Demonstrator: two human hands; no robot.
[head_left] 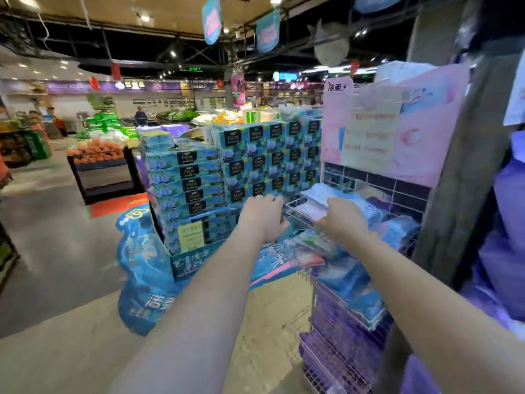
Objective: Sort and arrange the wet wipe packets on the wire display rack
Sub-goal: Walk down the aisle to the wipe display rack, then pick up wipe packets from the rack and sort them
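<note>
Left hand (264, 217): fingers curled at the left front corner of the wire rack's (377, 183) top basket (292, 204); could not tell whether it gripped wire. Right hand (343, 220): fingers curled over the pale packets (318, 194) at the basket's front rim, thumb under, pinching. Step judged: squaring the top tier. Next move called for lifting the slack film packs and laying them flat, edges aligned. Lower rack tiers held glossy, pillowy blue packets (358, 282) and purple packets (341, 331). Rigid tissue boxes (255, 163) were stacked left of the rack.

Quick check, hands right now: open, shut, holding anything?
Left hand: at the left end of the wire rack; grip cannot be told.
Right hand: touches the pale packets; grip cannot be told.
</note>
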